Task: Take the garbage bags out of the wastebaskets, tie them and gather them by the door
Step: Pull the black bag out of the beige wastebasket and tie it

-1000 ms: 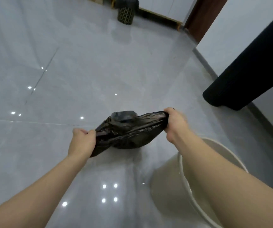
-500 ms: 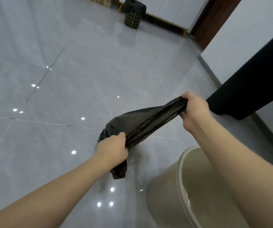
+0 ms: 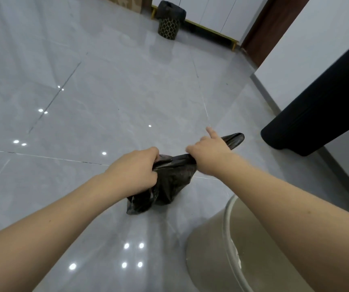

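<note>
Half a second ago your hands were well apart, stretching the black garbage bag (image 3: 169, 182) into a long twist; now they sit close together above the grey tile floor (image 3: 110, 106). Your left hand (image 3: 135, 171) has moved up to the bag's neck, and its grip is clamped there, fingers curled round the bunched plastic. Your right hand (image 3: 208, 152) has dropped lower and nearer, holding the twisted end with most fingers curled while the index finger points straight out. The loose tail of the bag sticks out past that hand, toward a dark slanted object (image 3: 316, 114) by the wall. The bag's body hangs below your left hand, above the floor. A beige wastebasket (image 3: 211, 249) stands at lower right. A black patterned wastebasket (image 3: 168, 24), lined with a bag, stands far across the room.
</note>
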A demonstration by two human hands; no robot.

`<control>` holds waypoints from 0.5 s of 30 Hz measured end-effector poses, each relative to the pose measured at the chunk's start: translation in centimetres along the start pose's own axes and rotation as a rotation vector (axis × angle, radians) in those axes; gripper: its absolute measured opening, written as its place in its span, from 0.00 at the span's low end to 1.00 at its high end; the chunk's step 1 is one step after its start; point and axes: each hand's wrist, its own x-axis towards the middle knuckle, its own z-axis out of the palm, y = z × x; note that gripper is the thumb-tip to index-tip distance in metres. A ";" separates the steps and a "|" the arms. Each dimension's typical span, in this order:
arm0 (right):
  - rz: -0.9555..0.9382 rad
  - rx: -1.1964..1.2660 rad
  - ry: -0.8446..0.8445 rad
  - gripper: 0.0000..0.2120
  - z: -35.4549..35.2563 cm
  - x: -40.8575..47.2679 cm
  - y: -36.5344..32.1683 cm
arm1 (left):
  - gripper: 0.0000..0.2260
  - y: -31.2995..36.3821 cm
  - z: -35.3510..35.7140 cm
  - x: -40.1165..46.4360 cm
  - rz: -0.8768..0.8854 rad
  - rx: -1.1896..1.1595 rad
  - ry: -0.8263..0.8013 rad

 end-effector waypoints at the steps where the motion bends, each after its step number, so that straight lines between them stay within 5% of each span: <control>1: 0.042 0.006 -0.013 0.11 -0.5 0.5 0.1 | 0.07 0.1 -0.3 -0.5 -0.029 0.066 -0.078; 5: 0.144 0.068 -0.014 0.06 -1.8 1.4 1.0 | 0.07 -0.1 -2.4 -1.8 -0.170 0.465 -0.439; 9: 0.172 0.088 0.086 0.02 -4.0 2.1 2.6 | 0.13 -0.6 -5.7 -1.5 -0.292 0.710 -0.223; 12: 0.168 0.133 0.124 0.13 -5.0 2.1 2.3 | 0.15 -2.0 -6.1 -1.4 -0.345 0.825 -0.066; 15: 0.159 0.124 -0.074 0.28 -3.3 1.4 -0.6 | 0.20 -4.8 -2.9 -1.4 -0.495 0.766 -0.190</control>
